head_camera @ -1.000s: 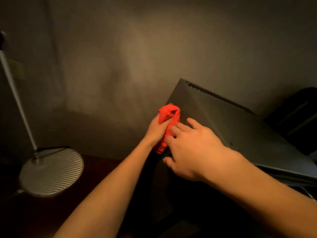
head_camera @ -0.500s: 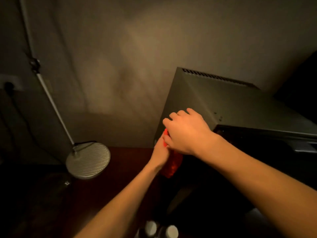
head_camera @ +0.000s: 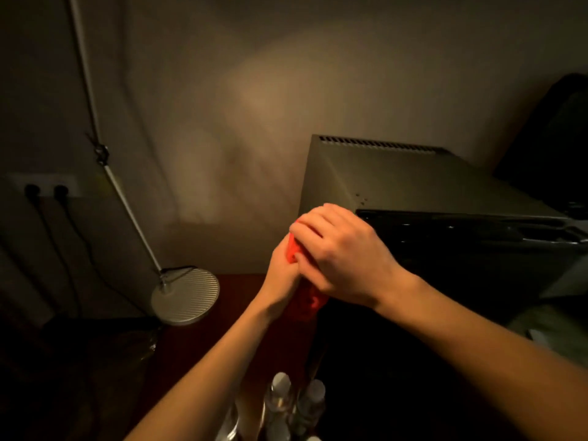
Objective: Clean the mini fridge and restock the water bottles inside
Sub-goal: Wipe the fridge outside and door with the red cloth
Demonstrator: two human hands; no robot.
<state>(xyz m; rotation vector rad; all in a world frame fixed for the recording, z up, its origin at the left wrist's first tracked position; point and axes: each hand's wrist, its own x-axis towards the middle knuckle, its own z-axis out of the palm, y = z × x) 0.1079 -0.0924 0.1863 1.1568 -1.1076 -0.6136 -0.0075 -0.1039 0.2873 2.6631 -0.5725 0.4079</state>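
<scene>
While my left hand grips the red cloth against the mini fridge's front-left corner, my right hand curls over its top. Water bottles wait just below: a loose cloth tail or a dropped elbow could topple them. Dim light hides the fridge's left side; most of the cloth is covered.

Two hands; one cloth; one fridge; one lamp
</scene>
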